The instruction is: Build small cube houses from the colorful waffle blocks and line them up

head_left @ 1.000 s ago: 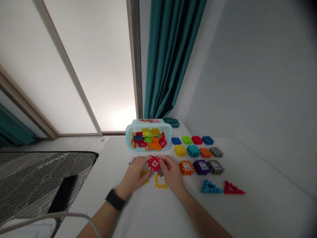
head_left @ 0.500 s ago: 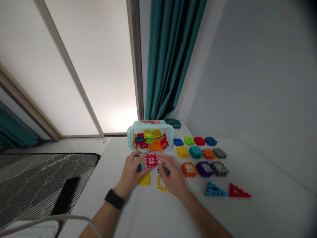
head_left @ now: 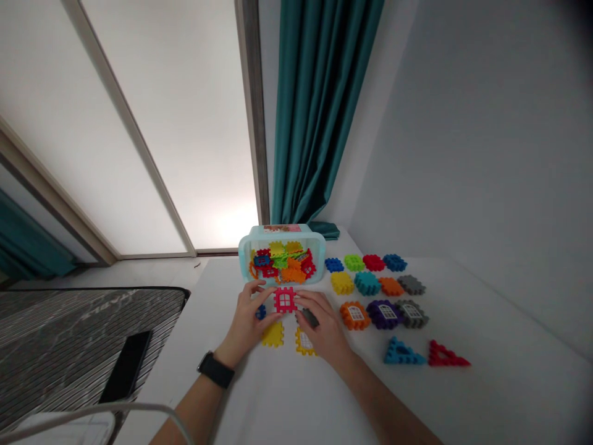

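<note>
A red square window block [head_left: 285, 300] with toothed edges is between my hands, its window facing me. My left hand [head_left: 245, 321], a dark watch on its wrist, grips the left edge between thumb and forefinger. Thumb and fingers of my right hand [head_left: 325, 329] are at the right edge. A blue piece [head_left: 260, 312] is partly hidden behind my left hand, with a yellow toothed block [head_left: 273, 334] just below its thumb. Under my right hand are a grey piece [head_left: 310, 317], mostly covered, and a yellow block with a white window [head_left: 304, 342], partly covered.
Behind my hands, a pale turquoise tub [head_left: 319, 244] lies with its opening towards me, holding many coloured blocks. To the right, stacks of toothed blocks stand in rows, including a purple window stack [head_left: 384, 314]. Blue triangles [head_left: 402, 352] and red triangles [head_left: 447, 355] lie nearer.
The view has shifted slightly. Both hands keep nearly the same pose around the red window block, with hardly any movement.
</note>
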The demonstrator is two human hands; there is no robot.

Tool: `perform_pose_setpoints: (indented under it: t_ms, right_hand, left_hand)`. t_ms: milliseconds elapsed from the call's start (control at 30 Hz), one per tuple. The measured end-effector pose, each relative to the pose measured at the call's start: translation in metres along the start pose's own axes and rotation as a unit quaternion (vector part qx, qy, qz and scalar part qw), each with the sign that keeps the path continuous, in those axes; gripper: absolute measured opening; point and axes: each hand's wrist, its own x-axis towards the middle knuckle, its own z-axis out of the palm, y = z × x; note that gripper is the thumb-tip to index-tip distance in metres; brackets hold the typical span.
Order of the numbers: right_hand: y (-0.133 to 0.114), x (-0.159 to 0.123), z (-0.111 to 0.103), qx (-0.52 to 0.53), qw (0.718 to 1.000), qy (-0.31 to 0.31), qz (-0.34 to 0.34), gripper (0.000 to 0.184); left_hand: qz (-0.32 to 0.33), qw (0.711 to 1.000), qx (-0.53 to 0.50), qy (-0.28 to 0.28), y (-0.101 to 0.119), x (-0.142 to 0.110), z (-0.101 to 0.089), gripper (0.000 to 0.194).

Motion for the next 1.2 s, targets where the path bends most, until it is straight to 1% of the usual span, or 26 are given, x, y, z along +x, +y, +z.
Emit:
perform_pose_setpoints:
  t_ms: [167,267,367,633,867,1033,1200]
  right_hand:
    - [-0.0008,-0.0004,0.0001,0.003,1.0,0.004,0.0,0.026]
    - [-0.0015,-0.0006,0.0001,0.012,1.0,0.006,0.015,0.024]
    - [-0.0021,-0.0005,-0.0003,0.023,0.999,-0.002,0.027,0.025]
    - [-0.0009,-0.0009,0.0003,0.038,0.998,-0.017,0.036,0.031]
    - [-0.0013,-0.0002,0.0002,0.031,0.999,-0.013,0.037,0.032]
    - [-0.0026,-0.0019,0.0021,0.045,0.998,-0.011,0.048,0.038]
    - [-0.0036,-0.0028,0.0037,0.046,0.998,-0.01,0.048,0.039]
  left_hand:
    - [-0.01,1.0,-0.023,-0.003,0.0046,0.0006,-0.0016,0.045]
    - [-0.026,0.999,-0.045,-0.007,0.0069,0.0013,-0.0021,0.046]
    - [-0.034,0.998,-0.058,-0.012,0.0078,0.002,-0.0027,0.046]
    - [-0.019,0.999,-0.048,-0.014,0.0046,0.0009,-0.0002,0.046]
    - [-0.01,1.0,-0.023,-0.011,0.0046,0.0001,0.0011,0.047]
    - [-0.012,0.999,-0.033,-0.007,0.0056,0.0006,0.0006,0.046]
    - [-0.008,0.999,-0.034,-0.008,0.0044,-0.0001,0.001,0.046]
